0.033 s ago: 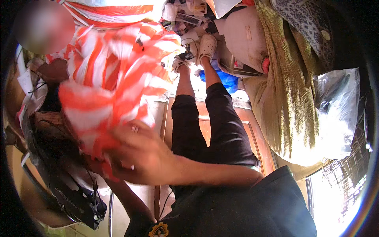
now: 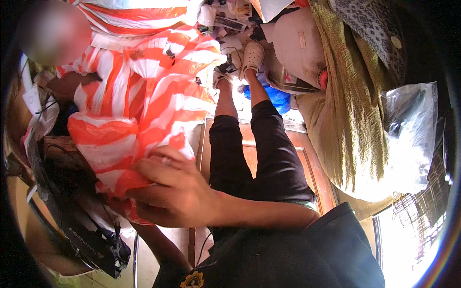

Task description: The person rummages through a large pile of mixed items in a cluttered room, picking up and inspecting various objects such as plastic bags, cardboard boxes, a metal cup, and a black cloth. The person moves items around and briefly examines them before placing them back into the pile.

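A large orange-and-white striped plastic bag (image 2: 108,137) hangs crumpled on the left side, in front of me. My right hand (image 2: 177,187) reaches across my body from the right, its fingers curled onto the lower end of the bag and slightly blurred. My left forearm (image 2: 161,245) rises from the bottom edge towards the same lower end. Behind the bag and my right hand, the fingers of my left hand are hidden.
A black bag (image 2: 86,240) with straps and cords lies at left. Another striped bag (image 2: 129,17) and a person, blurred out, are beyond. Small litter surrounds my clogs (image 2: 253,56). At right hang a yellowish cloth (image 2: 362,129) and a clear plastic bag (image 2: 408,134).
The striped bag's folds have shifted and its left side looks less smeared. My right hand has moved very slightly, still at the bag's lower end.
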`<action>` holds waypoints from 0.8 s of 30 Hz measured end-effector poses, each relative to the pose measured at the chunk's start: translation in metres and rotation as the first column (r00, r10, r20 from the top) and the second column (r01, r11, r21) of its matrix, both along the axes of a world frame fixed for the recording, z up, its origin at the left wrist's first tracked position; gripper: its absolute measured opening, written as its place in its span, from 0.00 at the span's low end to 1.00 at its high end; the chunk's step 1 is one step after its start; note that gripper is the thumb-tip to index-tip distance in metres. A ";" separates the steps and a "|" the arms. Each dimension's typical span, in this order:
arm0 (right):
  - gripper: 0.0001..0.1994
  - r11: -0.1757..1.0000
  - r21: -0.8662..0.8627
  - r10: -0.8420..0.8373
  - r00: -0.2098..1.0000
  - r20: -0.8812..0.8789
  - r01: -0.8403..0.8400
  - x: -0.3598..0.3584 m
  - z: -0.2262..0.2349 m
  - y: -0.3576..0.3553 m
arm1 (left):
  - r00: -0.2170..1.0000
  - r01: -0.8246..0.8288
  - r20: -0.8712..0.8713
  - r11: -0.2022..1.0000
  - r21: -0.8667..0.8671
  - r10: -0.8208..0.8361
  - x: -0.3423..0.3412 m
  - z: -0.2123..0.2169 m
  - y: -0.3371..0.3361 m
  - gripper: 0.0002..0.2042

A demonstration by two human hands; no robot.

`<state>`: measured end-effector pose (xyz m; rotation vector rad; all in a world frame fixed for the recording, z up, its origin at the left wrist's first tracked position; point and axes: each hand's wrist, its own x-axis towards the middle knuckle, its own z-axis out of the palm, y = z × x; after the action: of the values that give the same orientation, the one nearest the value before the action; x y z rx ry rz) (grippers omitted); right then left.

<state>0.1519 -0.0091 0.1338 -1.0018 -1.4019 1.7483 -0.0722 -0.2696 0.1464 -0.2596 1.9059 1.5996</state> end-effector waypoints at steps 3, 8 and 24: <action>0.18 0.981 -0.091 0.173 0.984 0.038 -0.169 0.004 0.005 -0.005 | 1.000 -0.023 0.017 0.999 -0.040 0.023 0.016 0.000 -0.002 0.25; 0.18 0.856 -0.227 0.343 0.839 -0.423 -0.464 0.011 0.035 -0.058 | 0.996 0.003 0.088 0.994 -0.106 0.007 0.071 -0.029 0.013 0.26; 0.40 0.666 -0.743 0.289 0.894 0.343 0.070 0.218 -0.050 0.029 | -0.112 0.610 0.555 0.384 0.693 -0.824 0.277 -0.058 0.169 0.29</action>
<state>0.3698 0.0199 0.0839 -1.8812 -0.9649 2.3726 0.2044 -0.1008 0.0885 0.1098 0.6287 0.5226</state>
